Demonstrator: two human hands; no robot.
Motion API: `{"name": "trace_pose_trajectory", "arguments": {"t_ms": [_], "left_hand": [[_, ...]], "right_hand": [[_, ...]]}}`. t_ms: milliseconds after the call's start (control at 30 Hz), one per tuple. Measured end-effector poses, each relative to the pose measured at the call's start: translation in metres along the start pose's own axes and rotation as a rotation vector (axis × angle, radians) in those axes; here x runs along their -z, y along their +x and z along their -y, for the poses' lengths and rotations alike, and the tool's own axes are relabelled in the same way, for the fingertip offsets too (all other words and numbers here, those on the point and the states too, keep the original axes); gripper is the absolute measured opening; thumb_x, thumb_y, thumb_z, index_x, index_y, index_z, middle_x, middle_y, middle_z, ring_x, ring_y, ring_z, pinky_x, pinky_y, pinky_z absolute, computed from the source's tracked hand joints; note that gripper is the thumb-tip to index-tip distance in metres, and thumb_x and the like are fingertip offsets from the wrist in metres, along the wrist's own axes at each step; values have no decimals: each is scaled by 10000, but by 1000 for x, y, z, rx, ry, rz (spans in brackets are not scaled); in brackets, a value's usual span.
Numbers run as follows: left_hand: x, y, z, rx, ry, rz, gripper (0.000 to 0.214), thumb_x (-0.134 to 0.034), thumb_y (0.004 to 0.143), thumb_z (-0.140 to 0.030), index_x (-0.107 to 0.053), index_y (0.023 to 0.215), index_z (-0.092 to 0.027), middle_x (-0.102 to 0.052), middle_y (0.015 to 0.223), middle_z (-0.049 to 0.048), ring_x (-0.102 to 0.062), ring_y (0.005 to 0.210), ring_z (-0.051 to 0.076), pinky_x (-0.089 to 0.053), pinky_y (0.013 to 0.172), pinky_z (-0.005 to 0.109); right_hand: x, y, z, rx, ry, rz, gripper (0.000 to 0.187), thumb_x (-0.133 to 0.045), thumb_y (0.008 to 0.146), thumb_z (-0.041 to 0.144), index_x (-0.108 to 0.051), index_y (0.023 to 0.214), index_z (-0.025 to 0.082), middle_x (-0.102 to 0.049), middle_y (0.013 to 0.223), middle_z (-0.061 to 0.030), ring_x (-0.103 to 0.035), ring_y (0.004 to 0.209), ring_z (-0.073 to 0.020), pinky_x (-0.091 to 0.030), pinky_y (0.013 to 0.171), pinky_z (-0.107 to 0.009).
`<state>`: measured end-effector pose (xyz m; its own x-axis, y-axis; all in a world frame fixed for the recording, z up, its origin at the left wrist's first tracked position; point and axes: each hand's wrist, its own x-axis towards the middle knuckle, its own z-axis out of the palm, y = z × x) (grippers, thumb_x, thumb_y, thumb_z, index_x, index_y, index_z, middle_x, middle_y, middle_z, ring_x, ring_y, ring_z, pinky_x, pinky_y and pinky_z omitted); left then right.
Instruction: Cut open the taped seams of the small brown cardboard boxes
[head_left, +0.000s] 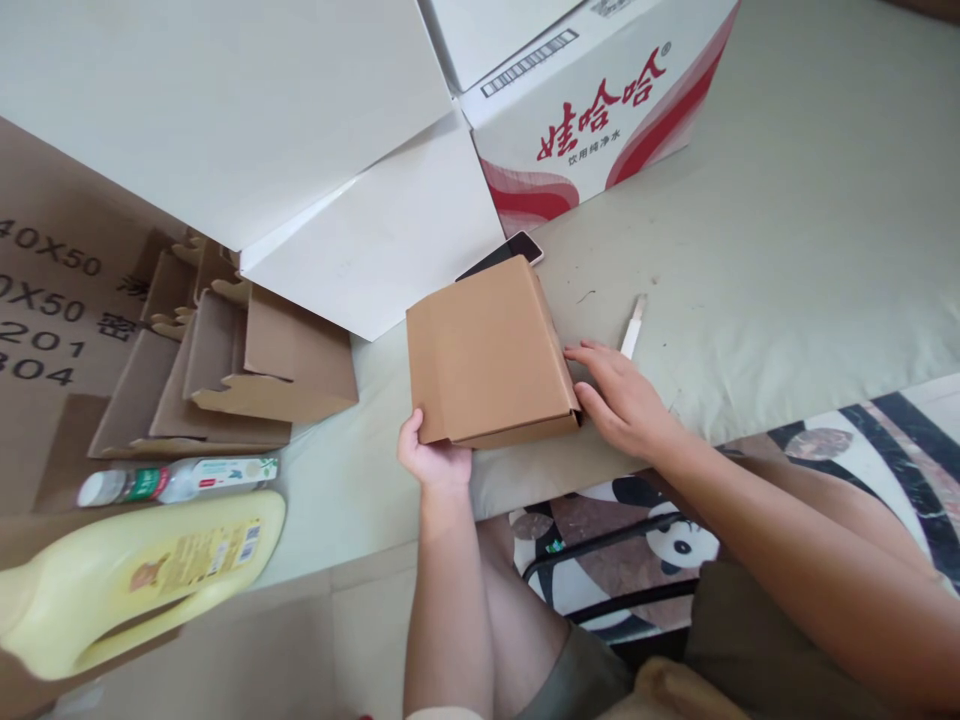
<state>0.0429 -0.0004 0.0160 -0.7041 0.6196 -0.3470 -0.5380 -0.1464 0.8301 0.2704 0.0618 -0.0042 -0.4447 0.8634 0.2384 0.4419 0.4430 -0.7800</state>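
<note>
Left hand (pixel 436 455): clamped on the near left corner of a flat brown carton (pixel 487 355), thumb at the edge, fingers beneath. Right hand (pixel 621 400): fingers extended, thumb apart, at the carton's right side; cannot tell whether touching. Carton: between both hands, over the pale green bench (pixel 787 250). Slim white-handled tool (pixel 632 330): just beyond right hand. Left of left hand: brown cardboard (pixel 300 350), labelled bottle (pixel 180 482), yellow jug (pixel 161 555). Beyond both hands: dark-faced phone (pixel 514 250), partly hidden; farther, white box (pixel 600 125), red lettering.
</note>
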Motion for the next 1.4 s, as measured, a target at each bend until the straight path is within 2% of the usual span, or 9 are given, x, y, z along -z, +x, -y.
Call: {"name": "trace_pose_trajectory", "arguments": {"t_ms": [233,433,533,633,900,1000,1167,1267,1400], "left_hand": [[-6,4,5,-124,-58,-54,301,-703,662,-363,-690,894,-172,-723,904,32,-664,831,173,-500,746,273],[-2,7,14,-228,27,25,486,-682,693,-593,-714,995,-213,-724,1110,68,-649,1122,255,-536,854,318],[4,8,22,-250,116,142,718,-739,535,-753,-713,1044,-247,-711,1182,74,-611,1223,302,-554,890,349],[9,9,30,-274,232,185,869,-817,401,-756,-695,1098,-253,-703,1211,92,-608,1242,313,-552,942,362],[12,16,26,-510,402,91,634,-816,636,-611,-691,1066,-162,-720,1118,131,-629,1215,280,-500,1034,371],[9,16,22,-460,349,25,614,-817,615,-595,-705,1024,-152,-726,1086,132,-650,1165,295,-526,972,373],[1,10,12,-187,57,77,555,-572,787,-603,-714,1098,-166,-721,1137,121,-655,1150,297,-531,916,381],[0,6,9,-207,55,75,442,-652,741,-484,-732,1041,-169,-737,1090,99,-668,1110,265,-524,896,333],[3,3,10,-173,72,107,441,-714,674,-451,-733,1015,-171,-740,1072,97,-662,1131,277,-526,881,333]], "right_hand": [[-10,-11,-1,36,184,45,541,-436,983,441,-401,1487,249,-498,1522,-143,-487,1400,-325,-442,1121,-588],[-15,-14,-3,16,247,143,737,-549,931,485,-253,1565,257,-353,1615,-164,-382,1476,-340,-422,1142,-601],[-13,-11,0,-11,221,138,739,-548,931,440,-242,1569,228,-368,1604,-177,-392,1470,-337,-402,1160,-595],[-10,-9,2,-16,212,127,739,-545,928,419,-240,1568,212,-393,1590,-181,-415,1455,-339,-394,1164,-588],[-10,-7,3,-84,176,121,628,-468,954,405,-310,1532,216,-474,1535,-161,-492,1395,-333,-418,1143,-586],[-9,-7,5,-105,192,119,607,-470,948,401,-342,1511,211,-510,1501,-161,-525,1358,-342,-431,1121,-599],[-9,-8,7,-128,424,174,684,-511,925,538,-338,1504,216,-467,1531,-174,-493,1383,-359,-406,1140,-599],[-11,-8,9,-191,651,164,732,-469,910,656,-326,1497,243,-406,1575,-158,-445,1423,-354,-394,1156,-580],[-12,-5,11,-310,726,110,809,-459,859,748,-308,1480,253,-324,1619,-151,-325,1486,-381,-354,1166,-619]]}}
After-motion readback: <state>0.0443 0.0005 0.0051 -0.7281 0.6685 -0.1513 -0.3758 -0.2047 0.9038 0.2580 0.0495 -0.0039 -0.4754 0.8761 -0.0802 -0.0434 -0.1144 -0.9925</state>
